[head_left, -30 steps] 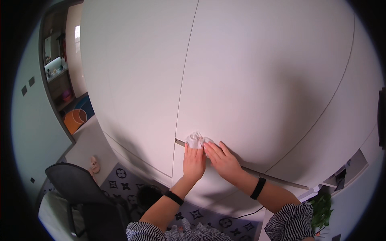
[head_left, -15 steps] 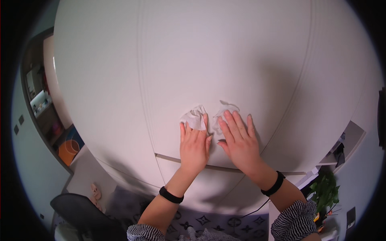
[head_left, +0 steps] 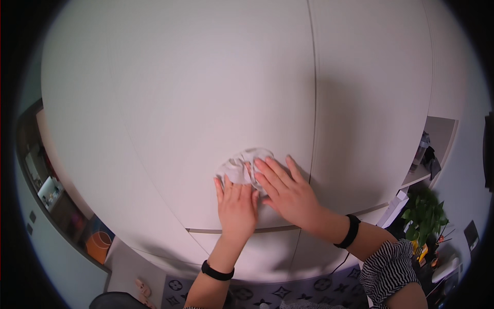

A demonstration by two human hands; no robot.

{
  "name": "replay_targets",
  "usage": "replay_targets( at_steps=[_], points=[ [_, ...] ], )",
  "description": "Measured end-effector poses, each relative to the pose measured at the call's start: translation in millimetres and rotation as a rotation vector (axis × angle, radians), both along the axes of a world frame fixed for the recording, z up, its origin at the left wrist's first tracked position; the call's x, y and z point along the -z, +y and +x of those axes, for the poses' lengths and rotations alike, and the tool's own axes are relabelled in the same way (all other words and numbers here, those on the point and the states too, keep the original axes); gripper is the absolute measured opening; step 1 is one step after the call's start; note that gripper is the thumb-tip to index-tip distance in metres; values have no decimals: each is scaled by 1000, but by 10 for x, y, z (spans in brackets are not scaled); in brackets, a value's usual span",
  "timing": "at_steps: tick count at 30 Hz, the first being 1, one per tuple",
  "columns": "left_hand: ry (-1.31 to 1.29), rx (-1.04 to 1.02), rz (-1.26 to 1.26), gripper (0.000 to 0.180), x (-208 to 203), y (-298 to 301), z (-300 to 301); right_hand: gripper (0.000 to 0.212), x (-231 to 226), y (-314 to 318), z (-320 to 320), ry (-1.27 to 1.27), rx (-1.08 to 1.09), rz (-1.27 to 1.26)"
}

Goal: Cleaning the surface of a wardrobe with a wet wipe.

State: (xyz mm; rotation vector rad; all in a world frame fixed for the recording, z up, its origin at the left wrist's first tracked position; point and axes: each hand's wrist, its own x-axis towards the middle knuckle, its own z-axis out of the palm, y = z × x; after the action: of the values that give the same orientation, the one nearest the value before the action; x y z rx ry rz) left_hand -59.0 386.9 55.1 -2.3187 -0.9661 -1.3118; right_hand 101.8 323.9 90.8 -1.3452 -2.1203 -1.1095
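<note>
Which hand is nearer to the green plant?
Right. The right hand, touching pale cloth, is to the left of the green plant; the left hand, also touching pale cloth, is farther left.

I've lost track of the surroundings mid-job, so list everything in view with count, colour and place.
cabinet: 1, white, filling the middle
cloth: one or two pieces, whitish, bunched on the cabinet front
open shelf: 1, pale, right
plant: 1, green, lower right
cable: 1, black, below the cabinet
patterned floor covering: 1, greyish purple, bottom
slippers: at least 1, pink, lower left
chair back: 1, dark, bottom left
mat: 1, orange and blue, left
wall plates: 2, grey, left wall
wristbands: 2, black, one per wrist
sleeve: 1, black-and-white striped, right arm
left grip: 1, bare, cloth's lower left
right grip: 1, bare, cloth's right
</note>
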Motion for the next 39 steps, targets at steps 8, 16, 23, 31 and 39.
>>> replay_targets(
  at_steps=[8, 16, 23, 31, 39],
  points=[
    [43, -13, -20, 32, 132, -125, 240, 70, 176, -117, 207, 73, -91, -47],
    [130, 57, 36, 27, 332, -239, 559, 68, 409, -346, 665, -27, 7, -49],
    [49, 99, 127, 31, -315, -313, 972, 77, -78, -407, 903, 94, 39, 100],
    [160, 78, 102, 26, 16, -436, 1179, 74, 269, -593, 1221, 51, 37, 7],
    [142, 74, 188, 28, -631, -515, 1413, 70, -317, -692, 1399, 123, 47, 99]
  ],
)
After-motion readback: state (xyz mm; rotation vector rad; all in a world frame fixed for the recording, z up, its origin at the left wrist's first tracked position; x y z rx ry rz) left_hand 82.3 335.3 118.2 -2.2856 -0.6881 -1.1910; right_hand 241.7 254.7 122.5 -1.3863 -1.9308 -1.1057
